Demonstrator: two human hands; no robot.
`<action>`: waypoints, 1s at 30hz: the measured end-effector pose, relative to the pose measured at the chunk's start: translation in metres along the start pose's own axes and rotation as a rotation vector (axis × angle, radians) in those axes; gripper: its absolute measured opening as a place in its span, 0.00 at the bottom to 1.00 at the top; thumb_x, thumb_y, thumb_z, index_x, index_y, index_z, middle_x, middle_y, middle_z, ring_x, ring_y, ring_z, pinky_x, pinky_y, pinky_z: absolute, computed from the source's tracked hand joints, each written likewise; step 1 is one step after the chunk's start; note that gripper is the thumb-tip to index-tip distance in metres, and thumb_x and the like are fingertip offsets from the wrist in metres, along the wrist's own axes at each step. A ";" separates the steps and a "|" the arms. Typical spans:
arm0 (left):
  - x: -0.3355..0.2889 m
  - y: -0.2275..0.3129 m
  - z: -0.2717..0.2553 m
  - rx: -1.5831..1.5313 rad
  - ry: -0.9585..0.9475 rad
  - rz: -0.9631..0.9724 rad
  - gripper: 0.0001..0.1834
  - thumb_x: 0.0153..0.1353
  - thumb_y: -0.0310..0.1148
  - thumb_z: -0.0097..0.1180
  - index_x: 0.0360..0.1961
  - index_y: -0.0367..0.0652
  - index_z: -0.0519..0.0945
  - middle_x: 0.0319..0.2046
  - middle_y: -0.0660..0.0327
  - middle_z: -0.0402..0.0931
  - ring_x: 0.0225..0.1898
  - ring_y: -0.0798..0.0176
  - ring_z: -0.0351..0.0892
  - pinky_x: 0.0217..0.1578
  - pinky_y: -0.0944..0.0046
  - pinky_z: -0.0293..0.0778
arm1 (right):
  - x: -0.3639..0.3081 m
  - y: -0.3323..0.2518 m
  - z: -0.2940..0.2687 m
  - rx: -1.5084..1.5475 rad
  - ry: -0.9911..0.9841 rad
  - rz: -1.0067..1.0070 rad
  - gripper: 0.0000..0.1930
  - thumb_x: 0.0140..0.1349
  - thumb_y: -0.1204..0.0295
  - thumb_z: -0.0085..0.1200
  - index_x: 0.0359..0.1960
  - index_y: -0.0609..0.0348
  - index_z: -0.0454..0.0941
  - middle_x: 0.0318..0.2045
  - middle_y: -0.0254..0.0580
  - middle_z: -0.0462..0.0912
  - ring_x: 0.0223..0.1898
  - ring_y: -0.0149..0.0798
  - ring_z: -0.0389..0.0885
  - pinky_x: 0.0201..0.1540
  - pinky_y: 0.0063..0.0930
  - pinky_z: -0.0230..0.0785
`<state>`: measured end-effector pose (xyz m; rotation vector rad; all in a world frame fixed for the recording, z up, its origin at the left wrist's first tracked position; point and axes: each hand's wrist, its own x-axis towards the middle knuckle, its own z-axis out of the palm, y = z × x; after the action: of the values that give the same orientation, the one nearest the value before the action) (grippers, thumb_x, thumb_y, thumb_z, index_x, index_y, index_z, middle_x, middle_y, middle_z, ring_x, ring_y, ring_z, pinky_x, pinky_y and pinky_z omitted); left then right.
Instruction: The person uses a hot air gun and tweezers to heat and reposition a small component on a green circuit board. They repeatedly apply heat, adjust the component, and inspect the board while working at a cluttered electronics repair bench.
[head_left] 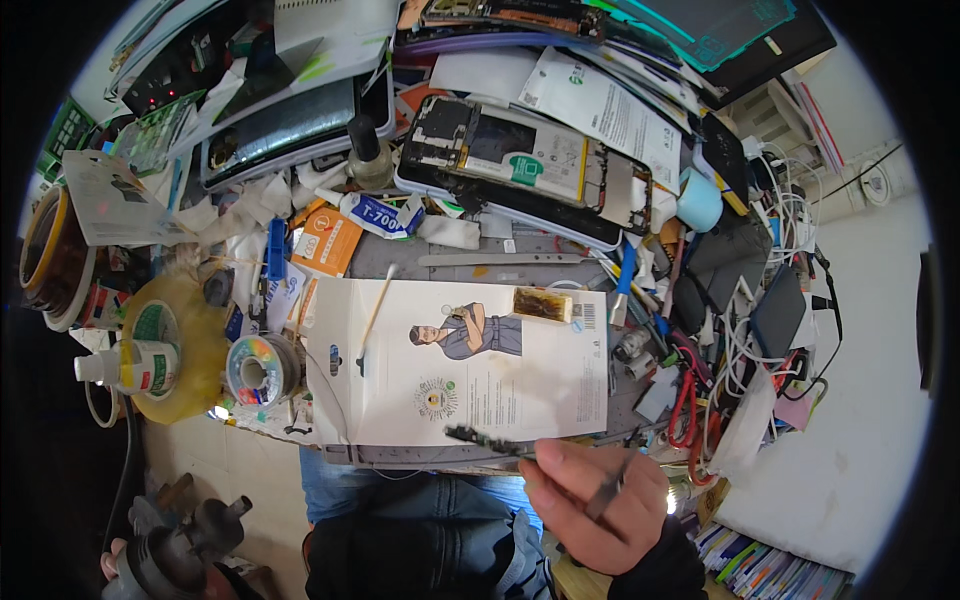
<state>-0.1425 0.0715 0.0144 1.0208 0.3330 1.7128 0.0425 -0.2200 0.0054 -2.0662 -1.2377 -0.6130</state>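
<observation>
Above the near edge of the bench, my right hand [600,505] is closed, pinching a small dark circuit board [485,439] that points left. A grey metal strip, perhaps tweezers [608,490], also shows among its fingers. At the lower left, my left hand [112,560] is mostly hidden behind a dark grey tool with a short nozzle [190,548], its fingers round the side. Under the board lies an opened-out white printed card [500,400]. On the card rest a cotton swab [378,315] and a small box with a brown, amber-like block [542,304].
A phone with its back off [530,165] lies beyond the card, near a metal spatula [505,260]. Solder wire [262,370], yellow tape [195,340] and a white bottle [140,366] crowd the left. Tangled cables [740,330] and red-handled pliers [683,410] fill the right.
</observation>
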 end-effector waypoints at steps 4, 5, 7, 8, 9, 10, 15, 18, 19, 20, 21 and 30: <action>0.000 0.005 0.004 -0.115 -0.197 -0.099 0.13 0.65 0.42 0.53 0.42 0.46 0.78 0.42 0.55 0.79 0.44 0.55 0.79 0.43 0.53 0.75 | 0.006 -0.002 -0.018 0.041 -0.012 -0.126 0.17 0.47 0.82 0.69 0.39 0.54 0.80 0.40 0.46 0.85 0.33 0.39 0.86 0.27 0.23 0.80; 0.000 0.005 0.005 -0.055 -0.158 -0.039 0.12 0.66 0.42 0.52 0.42 0.46 0.79 0.41 0.55 0.80 0.42 0.55 0.80 0.42 0.53 0.75 | 0.007 -0.001 -0.022 0.062 -0.046 -0.150 0.17 0.47 0.81 0.69 0.39 0.54 0.80 0.40 0.46 0.84 0.33 0.40 0.86 0.28 0.24 0.81; 0.000 0.006 0.007 0.035 -0.148 0.056 0.12 0.67 0.42 0.51 0.42 0.47 0.79 0.40 0.55 0.80 0.39 0.55 0.81 0.40 0.54 0.76 | 0.009 -0.002 -0.031 0.077 -0.064 -0.189 0.15 0.48 0.81 0.67 0.39 0.55 0.81 0.43 0.48 0.83 0.34 0.41 0.86 0.29 0.26 0.83; 0.001 0.007 0.008 0.069 -0.179 0.091 0.11 0.67 0.41 0.51 0.42 0.48 0.79 0.39 0.55 0.81 0.38 0.55 0.81 0.39 0.55 0.77 | 0.010 -0.004 -0.034 0.083 -0.081 -0.203 0.15 0.48 0.81 0.67 0.39 0.54 0.81 0.43 0.47 0.83 0.34 0.41 0.86 0.29 0.26 0.83; 0.002 0.008 0.010 0.101 -0.211 0.128 0.11 0.67 0.41 0.50 0.41 0.48 0.79 0.37 0.55 0.81 0.36 0.55 0.81 0.38 0.55 0.78 | 0.010 -0.005 -0.038 0.081 -0.071 -0.213 0.15 0.48 0.81 0.66 0.39 0.53 0.81 0.43 0.46 0.83 0.34 0.41 0.86 0.28 0.26 0.83; 0.003 0.009 0.011 0.086 -0.183 0.129 0.11 0.67 0.41 0.50 0.41 0.49 0.79 0.37 0.55 0.81 0.35 0.55 0.81 0.37 0.55 0.78 | 0.011 -0.007 -0.040 0.075 -0.086 -0.201 0.15 0.48 0.81 0.65 0.39 0.52 0.82 0.43 0.45 0.83 0.35 0.41 0.86 0.28 0.26 0.82; 0.003 0.013 0.011 0.023 -0.149 0.101 0.10 0.68 0.41 0.49 0.41 0.49 0.79 0.36 0.55 0.81 0.34 0.55 0.82 0.36 0.56 0.78 | 0.013 -0.019 -0.050 0.036 -0.128 -0.206 0.16 0.48 0.78 0.68 0.39 0.47 0.82 0.43 0.41 0.83 0.33 0.38 0.85 0.26 0.23 0.79; 0.005 0.016 0.003 0.104 -0.175 0.159 0.11 0.68 0.41 0.49 0.41 0.48 0.79 0.37 0.55 0.81 0.35 0.56 0.82 0.36 0.56 0.78 | 0.018 -0.018 -0.052 -0.065 -0.088 -0.304 0.16 0.48 0.76 0.70 0.39 0.45 0.82 0.43 0.38 0.84 0.31 0.35 0.83 0.24 0.19 0.75; 0.006 0.017 0.000 0.099 -0.173 0.140 0.11 0.69 0.41 0.49 0.41 0.48 0.79 0.37 0.55 0.81 0.35 0.56 0.82 0.36 0.56 0.78 | 0.019 -0.017 -0.052 -0.102 -0.069 -0.339 0.17 0.48 0.75 0.70 0.40 0.45 0.82 0.43 0.37 0.84 0.30 0.33 0.82 0.24 0.18 0.73; 0.008 0.019 -0.004 0.095 -0.172 0.120 0.12 0.69 0.41 0.48 0.41 0.47 0.78 0.37 0.55 0.81 0.35 0.56 0.82 0.36 0.56 0.78 | 0.020 -0.016 -0.052 -0.091 -0.108 -0.298 0.17 0.48 0.75 0.70 0.40 0.45 0.82 0.43 0.35 0.84 0.30 0.32 0.80 0.24 0.18 0.71; 0.010 0.021 -0.007 0.089 -0.169 0.103 0.12 0.69 0.42 0.48 0.42 0.47 0.78 0.37 0.54 0.81 0.35 0.56 0.82 0.36 0.56 0.78 | 0.020 -0.014 -0.052 -0.082 -0.145 -0.259 0.17 0.48 0.75 0.70 0.40 0.45 0.82 0.43 0.34 0.85 0.31 0.30 0.79 0.23 0.18 0.69; 0.012 0.013 -0.004 0.163 -0.317 0.159 0.15 0.71 0.43 0.45 0.43 0.44 0.77 0.38 0.54 0.80 0.36 0.56 0.81 0.37 0.58 0.78 | 0.024 0.008 -0.028 -0.098 -0.208 -0.134 0.18 0.46 0.74 0.67 0.42 0.49 0.82 0.37 0.30 0.86 0.29 0.31 0.73 0.27 0.23 0.65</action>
<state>-0.1548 0.0776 0.0260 1.4497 0.1910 1.6494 0.0589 -0.2287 0.0380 -2.1845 -1.5007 -0.5386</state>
